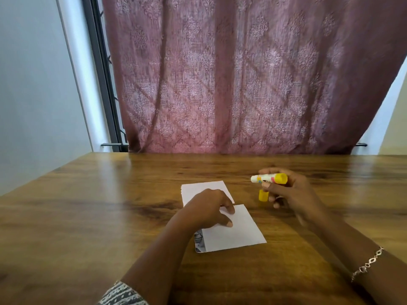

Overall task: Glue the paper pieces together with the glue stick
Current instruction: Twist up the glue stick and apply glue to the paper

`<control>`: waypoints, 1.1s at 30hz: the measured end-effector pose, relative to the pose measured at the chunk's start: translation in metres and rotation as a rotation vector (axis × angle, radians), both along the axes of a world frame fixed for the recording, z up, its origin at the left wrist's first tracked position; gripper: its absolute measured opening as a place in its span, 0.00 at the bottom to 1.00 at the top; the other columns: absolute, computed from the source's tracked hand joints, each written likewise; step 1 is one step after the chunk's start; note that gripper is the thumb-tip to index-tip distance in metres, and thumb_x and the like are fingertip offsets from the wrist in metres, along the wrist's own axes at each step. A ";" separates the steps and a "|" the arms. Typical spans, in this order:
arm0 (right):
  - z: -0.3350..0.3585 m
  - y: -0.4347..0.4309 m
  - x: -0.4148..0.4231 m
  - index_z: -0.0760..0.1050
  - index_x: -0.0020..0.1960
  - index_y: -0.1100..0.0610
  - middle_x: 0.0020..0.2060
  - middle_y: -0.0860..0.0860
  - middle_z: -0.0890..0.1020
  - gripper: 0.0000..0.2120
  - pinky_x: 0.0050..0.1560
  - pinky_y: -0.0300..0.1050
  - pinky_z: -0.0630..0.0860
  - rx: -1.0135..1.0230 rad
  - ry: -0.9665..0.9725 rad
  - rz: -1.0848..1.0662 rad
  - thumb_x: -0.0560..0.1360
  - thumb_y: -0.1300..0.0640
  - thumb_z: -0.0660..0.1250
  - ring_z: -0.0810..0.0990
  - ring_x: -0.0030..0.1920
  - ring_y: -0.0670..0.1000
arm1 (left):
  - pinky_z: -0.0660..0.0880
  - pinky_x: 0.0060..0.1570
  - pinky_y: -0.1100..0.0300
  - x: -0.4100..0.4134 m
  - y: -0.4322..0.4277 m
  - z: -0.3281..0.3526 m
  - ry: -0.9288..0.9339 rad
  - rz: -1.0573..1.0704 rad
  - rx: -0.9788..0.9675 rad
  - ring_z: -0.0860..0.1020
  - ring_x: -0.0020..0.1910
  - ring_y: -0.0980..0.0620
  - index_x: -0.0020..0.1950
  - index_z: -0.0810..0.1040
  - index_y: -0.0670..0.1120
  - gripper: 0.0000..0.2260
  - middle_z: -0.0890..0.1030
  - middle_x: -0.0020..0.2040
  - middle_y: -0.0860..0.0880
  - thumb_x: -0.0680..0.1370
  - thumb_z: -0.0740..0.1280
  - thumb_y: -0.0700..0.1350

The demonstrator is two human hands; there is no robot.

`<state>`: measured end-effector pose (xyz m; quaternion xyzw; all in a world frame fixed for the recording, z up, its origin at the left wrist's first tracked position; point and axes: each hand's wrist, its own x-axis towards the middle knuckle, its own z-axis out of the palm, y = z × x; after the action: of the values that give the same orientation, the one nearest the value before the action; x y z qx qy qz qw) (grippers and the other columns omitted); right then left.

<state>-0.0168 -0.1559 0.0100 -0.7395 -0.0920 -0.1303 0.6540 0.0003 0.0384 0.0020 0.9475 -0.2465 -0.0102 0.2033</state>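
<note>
Two white paper pieces lie on the wooden table [88,205]. The far piece [198,188] sits behind my left hand; the near piece [237,234] reaches toward me and shows a printed strip at its lower left corner. My left hand [209,208] rests on both pieces, fingertips pressing the near one. To the right, my right hand [290,192] grips a white glue stick [267,178] with a yellow base, held sideways above the table. A yellow cap [263,195] sits at the same hand's lower fingers, just right of the papers; whether the fingers hold it I cannot tell.
A mauve patterned curtain [242,84] hangs behind the table's far edge. A dark window frame [103,84] and a pale wall [33,84] stand to the left. A bracelet [367,263] circles my right wrist.
</note>
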 end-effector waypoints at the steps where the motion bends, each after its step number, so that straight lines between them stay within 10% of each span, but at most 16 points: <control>1: -0.001 0.001 0.001 0.79 0.49 0.55 0.33 0.54 0.78 0.09 0.23 0.38 0.70 0.006 -0.010 -0.027 0.71 0.65 0.67 0.73 0.25 0.46 | 0.65 0.63 0.58 0.000 0.000 0.000 0.000 0.000 0.000 0.70 0.64 0.49 0.61 0.77 0.46 0.16 0.74 0.66 0.48 0.73 0.69 0.44; 6: -0.006 0.008 0.003 0.78 0.44 0.53 0.22 0.49 0.77 0.03 0.23 0.40 0.70 -0.026 -0.041 -0.117 0.72 0.59 0.67 0.73 0.23 0.48 | 0.68 0.62 0.59 0.000 -0.003 0.001 -0.004 -0.017 0.018 0.73 0.62 0.49 0.61 0.77 0.43 0.16 0.76 0.64 0.46 0.74 0.69 0.42; 18: -0.020 0.027 0.006 0.75 0.48 0.57 0.32 0.54 0.79 0.05 0.33 0.43 0.78 -0.288 0.072 -0.135 0.73 0.57 0.66 0.78 0.30 0.51 | 0.69 0.57 0.63 -0.004 -0.006 0.003 -0.003 -0.012 -0.021 0.77 0.58 0.48 0.60 0.77 0.42 0.15 0.78 0.62 0.45 0.74 0.68 0.38; 33: -0.025 0.031 0.020 0.72 0.50 0.57 0.39 0.52 0.76 0.08 0.29 0.33 0.66 -0.587 -0.021 -0.225 0.75 0.54 0.64 0.71 0.30 0.44 | 0.69 0.56 0.64 -0.001 -0.006 0.005 0.052 -0.004 0.008 0.76 0.59 0.48 0.61 0.77 0.42 0.16 0.77 0.63 0.46 0.73 0.69 0.42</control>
<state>0.0035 -0.1254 -0.0148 -0.9008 -0.0498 -0.1775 0.3931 -0.0012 0.0328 0.0068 0.9472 -0.2430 -0.0360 0.2059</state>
